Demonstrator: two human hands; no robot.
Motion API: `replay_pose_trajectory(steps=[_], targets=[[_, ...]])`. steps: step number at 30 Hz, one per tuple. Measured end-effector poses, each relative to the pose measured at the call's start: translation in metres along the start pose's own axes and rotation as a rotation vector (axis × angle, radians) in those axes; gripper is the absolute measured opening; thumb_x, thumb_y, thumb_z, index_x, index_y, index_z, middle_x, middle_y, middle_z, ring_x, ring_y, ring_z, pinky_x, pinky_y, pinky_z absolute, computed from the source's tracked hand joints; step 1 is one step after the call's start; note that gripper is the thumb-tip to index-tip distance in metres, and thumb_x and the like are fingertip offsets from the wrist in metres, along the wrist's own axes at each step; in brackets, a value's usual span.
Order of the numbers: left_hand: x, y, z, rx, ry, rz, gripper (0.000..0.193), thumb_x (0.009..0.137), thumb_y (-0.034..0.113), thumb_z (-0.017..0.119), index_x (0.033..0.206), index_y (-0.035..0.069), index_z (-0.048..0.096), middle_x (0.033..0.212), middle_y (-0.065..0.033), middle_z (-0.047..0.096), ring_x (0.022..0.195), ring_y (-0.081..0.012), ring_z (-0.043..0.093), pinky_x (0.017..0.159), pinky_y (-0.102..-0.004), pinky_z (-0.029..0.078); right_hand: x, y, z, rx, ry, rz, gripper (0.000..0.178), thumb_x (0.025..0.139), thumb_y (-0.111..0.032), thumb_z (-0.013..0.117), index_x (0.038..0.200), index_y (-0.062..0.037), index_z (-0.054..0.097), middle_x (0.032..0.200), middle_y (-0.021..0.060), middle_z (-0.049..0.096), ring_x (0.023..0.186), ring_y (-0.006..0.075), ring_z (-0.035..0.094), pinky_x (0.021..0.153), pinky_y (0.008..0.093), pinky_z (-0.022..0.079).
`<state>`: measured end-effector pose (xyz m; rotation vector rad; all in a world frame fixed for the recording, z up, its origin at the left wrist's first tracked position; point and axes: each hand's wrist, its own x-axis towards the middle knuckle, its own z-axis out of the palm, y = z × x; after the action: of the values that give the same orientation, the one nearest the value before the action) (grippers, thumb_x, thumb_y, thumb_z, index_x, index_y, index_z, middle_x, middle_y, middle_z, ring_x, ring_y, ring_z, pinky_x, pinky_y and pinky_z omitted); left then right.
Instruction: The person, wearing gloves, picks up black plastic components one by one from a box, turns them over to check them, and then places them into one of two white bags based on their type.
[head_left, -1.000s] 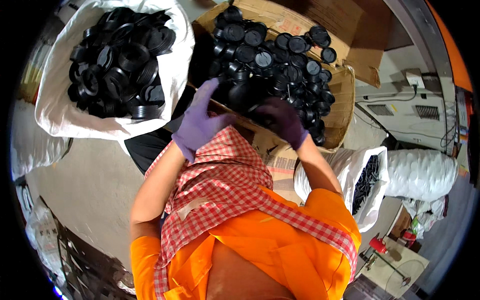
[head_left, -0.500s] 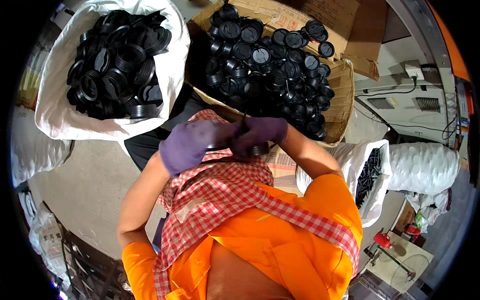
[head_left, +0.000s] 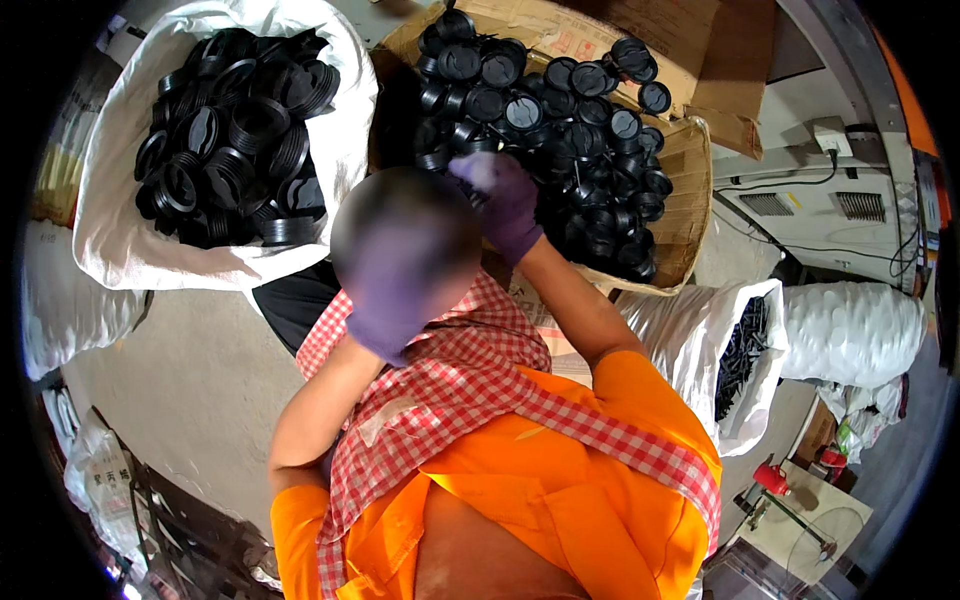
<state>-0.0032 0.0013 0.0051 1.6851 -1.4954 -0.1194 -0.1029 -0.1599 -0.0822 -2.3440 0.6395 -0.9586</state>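
My left hand (head_left: 388,320), in a purple glove, is raised above the lap. A round, dark blur covers its fingers, so what it holds, if anything, does not show. My purple-gloved right hand (head_left: 512,212) is at the near left part of the cardboard box (head_left: 690,205), over the black round plastic caps (head_left: 590,140) heaped in it. Its fingertips are smeared and their grip is unclear. Left of the box, a white sack (head_left: 110,215) holds black threaded round lids (head_left: 230,175); neither hand touches them.
To the right, an open white sack (head_left: 745,430) holds thin black pieces (head_left: 740,355), with a bulging white sack (head_left: 850,335) behind it. A fan (head_left: 822,545) stands at the lower right. A grey cabinet (head_left: 840,190) with a cable is beyond the box.
The hands, together over the lap before, are now apart. My right hand has moved forward to the heaped caps; my left has risen slightly rightward, behind the dark blur.
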Motion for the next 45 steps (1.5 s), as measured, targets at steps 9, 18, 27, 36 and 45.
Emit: replay_pose_trajectory(steps=[9,18,27,36,45], targets=[[0.056,-0.047,-0.117,0.501,0.283,-0.111,0.07,0.071,0.021,0.076,0.134,0.01,0.047,0.144,-0.0236,0.029,0.132,-0.0395,0.03,0.107,-0.0452,0.03,-0.045,0.197,-0.001,-0.647,-0.318,0.6,0.048,0.082,-0.03,0.06,0.125,-0.0144,0.048,0.132,0.0172,0.039,0.115,0.0383,0.044,0.089,0.0448,0.043],[0.03,-0.029,-0.051,-0.054,-0.046,-0.215,0.046,0.077,0.003,0.068,0.122,0.003,0.057,0.131,-0.0166,0.051,0.119,-0.0263,0.051,0.1,-0.0342,0.039,-0.009,0.164,-0.084,-0.676,-0.068,0.227,0.031,0.072,-0.001,0.059,0.102,-0.0082,0.055,0.097,0.0191,0.053,0.094,0.0385,0.053,0.079,0.0429,0.046],[0.016,-0.035,0.035,-1.003,0.048,-0.836,0.036,0.085,0.007,0.06,0.121,0.004,0.052,0.105,-0.0081,0.059,0.09,-0.0155,0.056,0.076,-0.0275,0.045,0.012,0.023,-0.11,0.721,0.244,0.741,0.02,0.091,-0.011,0.047,0.11,-0.0038,0.049,0.095,0.0067,0.054,0.082,0.0108,0.052,0.071,0.0275,0.046],[0.011,-0.033,0.024,-1.242,0.034,-1.063,0.026,0.085,0.004,0.049,0.111,0.002,0.055,0.093,-0.0088,0.063,0.07,-0.0206,0.06,0.059,-0.0305,0.051,-0.005,-0.044,-0.054,0.121,-0.18,-0.206,0.052,0.077,-0.004,0.058,0.128,-0.007,0.048,0.11,0.0194,0.057,0.102,0.0354,0.057,0.089,0.0418,0.046],[0.009,-0.026,-0.005,0.171,-0.106,0.274,0.033,0.074,0.006,0.066,0.105,0.001,0.056,0.096,-0.0102,0.063,0.081,-0.0174,0.061,0.069,-0.0326,0.051,-0.016,-0.044,-0.042,0.471,-0.784,0.323,0.03,0.077,-0.011,0.066,0.107,-0.0073,0.063,0.085,0.0083,0.065,0.074,0.0193,0.062,0.066,0.0299,0.05]])
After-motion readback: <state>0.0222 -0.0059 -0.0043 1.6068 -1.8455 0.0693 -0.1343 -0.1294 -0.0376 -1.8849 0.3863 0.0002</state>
